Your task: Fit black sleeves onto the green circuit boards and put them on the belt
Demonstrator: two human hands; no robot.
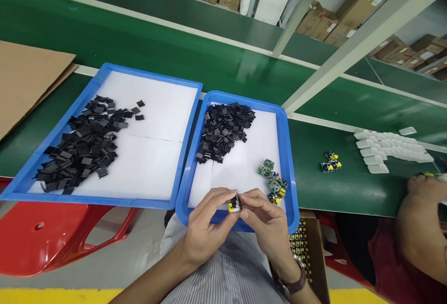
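Note:
Between the fingertips of both my hands is a small circuit board [234,204] with a yellow component and a black part on it. My left hand [209,222] pinches it from the left, and my right hand [265,218] grips its right side. Both are above the near rim of the smaller blue tray [290,178]. On that tray's white lining, several green circuit boards [273,184] lie just beyond my right hand. A heap of small black plastic pieces [225,129] covers the tray's far left part.
A larger blue tray [188,127] with more black pieces [84,148] stands left. Circuit boards [331,163] and white plastic housings [391,150] lie on the green bench at right, near a co-worker's hand [422,190]. A cardboard box [316,257] of boards sits below; a metal post [335,62] rises behind.

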